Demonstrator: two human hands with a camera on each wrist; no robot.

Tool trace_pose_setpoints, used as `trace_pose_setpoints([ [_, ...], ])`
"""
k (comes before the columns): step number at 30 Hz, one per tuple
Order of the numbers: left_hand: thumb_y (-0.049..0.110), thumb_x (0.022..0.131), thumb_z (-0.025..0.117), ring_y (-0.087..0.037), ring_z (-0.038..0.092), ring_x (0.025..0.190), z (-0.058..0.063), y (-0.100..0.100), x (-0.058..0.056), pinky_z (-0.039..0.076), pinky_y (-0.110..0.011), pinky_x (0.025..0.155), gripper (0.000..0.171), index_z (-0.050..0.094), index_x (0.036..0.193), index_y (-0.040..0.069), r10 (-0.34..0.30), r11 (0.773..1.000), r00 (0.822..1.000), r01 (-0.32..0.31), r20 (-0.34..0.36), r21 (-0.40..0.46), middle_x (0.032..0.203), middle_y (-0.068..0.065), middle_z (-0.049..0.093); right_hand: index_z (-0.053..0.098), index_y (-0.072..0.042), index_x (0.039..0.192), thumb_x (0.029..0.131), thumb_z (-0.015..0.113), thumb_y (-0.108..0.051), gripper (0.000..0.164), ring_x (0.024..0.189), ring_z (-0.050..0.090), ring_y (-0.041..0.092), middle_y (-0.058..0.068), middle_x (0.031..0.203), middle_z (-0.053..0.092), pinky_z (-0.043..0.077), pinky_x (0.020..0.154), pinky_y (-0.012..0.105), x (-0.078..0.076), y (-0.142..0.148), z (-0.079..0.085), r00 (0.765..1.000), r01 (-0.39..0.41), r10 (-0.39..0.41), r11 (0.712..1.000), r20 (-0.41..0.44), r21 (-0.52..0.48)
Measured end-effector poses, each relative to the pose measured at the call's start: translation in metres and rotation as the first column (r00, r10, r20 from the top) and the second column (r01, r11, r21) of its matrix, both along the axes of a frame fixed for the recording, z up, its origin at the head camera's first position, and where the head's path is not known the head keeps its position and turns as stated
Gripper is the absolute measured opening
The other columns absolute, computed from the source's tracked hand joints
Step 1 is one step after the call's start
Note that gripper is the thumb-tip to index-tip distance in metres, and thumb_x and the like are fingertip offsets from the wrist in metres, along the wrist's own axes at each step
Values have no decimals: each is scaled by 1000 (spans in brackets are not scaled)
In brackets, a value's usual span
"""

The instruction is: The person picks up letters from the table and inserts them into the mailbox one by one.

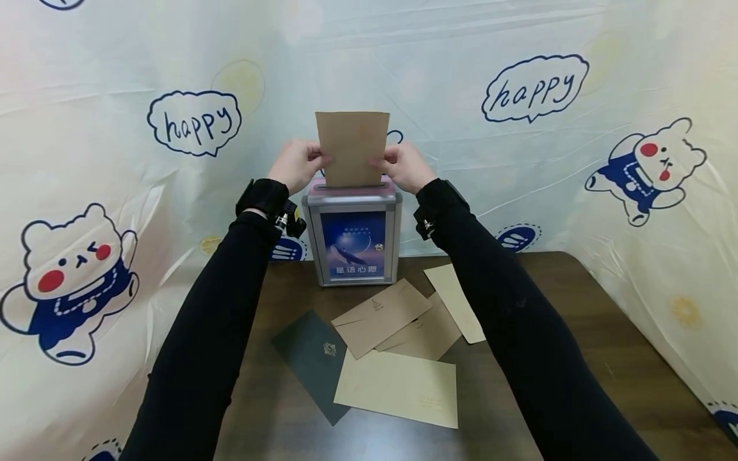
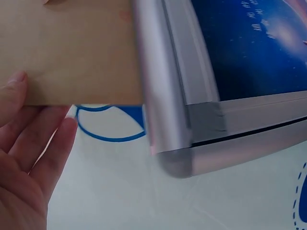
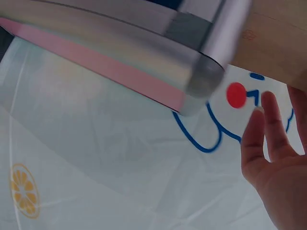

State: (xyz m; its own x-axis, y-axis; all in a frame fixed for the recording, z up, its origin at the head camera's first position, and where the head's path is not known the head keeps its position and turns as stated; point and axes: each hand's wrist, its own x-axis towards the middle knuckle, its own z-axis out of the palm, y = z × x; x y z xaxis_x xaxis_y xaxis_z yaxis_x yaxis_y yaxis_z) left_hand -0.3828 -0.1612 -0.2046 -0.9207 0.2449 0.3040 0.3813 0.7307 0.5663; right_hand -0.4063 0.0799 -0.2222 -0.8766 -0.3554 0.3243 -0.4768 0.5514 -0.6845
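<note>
Both hands hold a brown kraft envelope point(image 1: 353, 147) upright over a silver-framed box point(image 1: 309, 237) with a pink top. The envelope's lower edge meets the slot point(image 1: 375, 186) in that top. On its left edge, my left hand point(image 1: 296, 165) pinches it between thumb and fingers. My right hand point(image 1: 408, 168) pinches the right edge at about the same height. In the left wrist view the thumb of the left hand point(image 2: 29, 153) lies on the envelope's face, fingers behind. The right wrist view shows the right hand point(image 3: 283, 167) beside the envelope point(image 3: 273, 43), some fingers spread off it.
On the brown table point(image 1: 576, 333), before the box, lie a dark green envelope point(image 1: 311, 358), a cream envelope point(image 1: 398, 390), two brown envelopes, the upper one point(image 1: 380, 317) overlapping the other point(image 1: 429, 336), and another cream one point(image 1: 455, 301) by the right sleeve. A printed curtain point(image 1: 369, 51) hangs behind.
</note>
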Motion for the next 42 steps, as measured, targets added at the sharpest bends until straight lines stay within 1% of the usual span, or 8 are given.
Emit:
trace_pose_setpoints([
  [5, 16, 105, 60, -31, 66, 122, -11, 3, -3, 49, -43, 103, 22, 73, 114, 1, 34, 999, 999, -34, -26, 14, 126, -18, 73, 74, 0, 120, 101, 65, -15, 26, 119, 68, 31, 21, 123, 74, 49, 105, 40, 0, 0, -7, 999, 32, -33, 999, -33, -38],
  [8, 16, 104, 60, -31, 65, 121, -18, 4, -4, 49, -43, 100, 22, 73, 114, 1, 64, 998, 998, -63, -22, 18, 125, -18, 72, 74, -3, 120, 102, 65, -18, 25, 118, 68, 29, 17, 123, 75, 50, 104, 40, 1, -1, -11, 997, 70, -71, 997, -18, -40],
  [13, 20, 104, 61, -31, 57, 135, -28, 5, -6, 43, -46, 115, 27, 72, 122, 3, 113, 993, 993, -114, 24, 24, 137, -15, 68, 74, -4, 119, 103, 64, -20, 26, 115, 66, 27, 15, 123, 74, 50, 102, 41, 1, -3, -19, 990, 139, -139, 990, 10, -20],
  [17, 20, 103, 63, -31, 54, 140, -37, 5, -8, 39, -47, 119, 29, 72, 125, 4, 144, 989, 989, -145, 37, 38, 140, -15, 66, 76, -2, 114, 101, 65, -19, 24, 110, 62, 26, 15, 125, 73, 47, 98, 40, 0, -6, -25, 984, 177, -176, 984, -27, 27],
  [25, 16, 103, 63, -31, 57, 135, -54, 3, -12, 41, -46, 117, 27, 73, 123, 1, 146, 987, 989, -146, 3, 67, 137, -16, 67, 78, -7, 116, 98, 70, -22, 25, 131, 57, 30, 9, 132, 71, 38, 116, 42, 1, -11, -33, 971, 229, -222, 970, -85, 77],
  [28, 16, 102, 63, -32, 55, 136, -56, 2, -14, 39, -47, 119, 28, 72, 123, 1, 145, 988, 989, -145, -2, 48, 138, -17, 66, 77, -11, 118, 98, 70, -23, 25, 134, 52, 29, 6, 135, 70, 33, 119, 43, 0, -11, -36, 968, 244, -238, 966, -79, 89],
  [34, 20, 103, 63, -33, 49, 141, -58, 4, -15, 33, -47, 123, 31, 71, 128, 4, 163, 986, 987, -163, 14, 19, 144, -17, 61, 77, -13, 120, 99, 68, -23, 25, 130, 54, 28, 6, 133, 71, 33, 116, 43, 0, -11, -40, 968, 247, -241, 965, -76, 90],
  [42, 29, 106, 58, -33, 32, 156, -58, 0, -13, 24, -51, 129, 54, 45, 155, 15, 173, 985, 980, -174, 95, -1, 164, -14, 40, 75, -8, 123, 103, 63, -24, 29, 139, 52, 28, 11, 141, 65, 34, 121, 43, 4, -6, -41, 974, 225, -223, 972, -45, 61],
])
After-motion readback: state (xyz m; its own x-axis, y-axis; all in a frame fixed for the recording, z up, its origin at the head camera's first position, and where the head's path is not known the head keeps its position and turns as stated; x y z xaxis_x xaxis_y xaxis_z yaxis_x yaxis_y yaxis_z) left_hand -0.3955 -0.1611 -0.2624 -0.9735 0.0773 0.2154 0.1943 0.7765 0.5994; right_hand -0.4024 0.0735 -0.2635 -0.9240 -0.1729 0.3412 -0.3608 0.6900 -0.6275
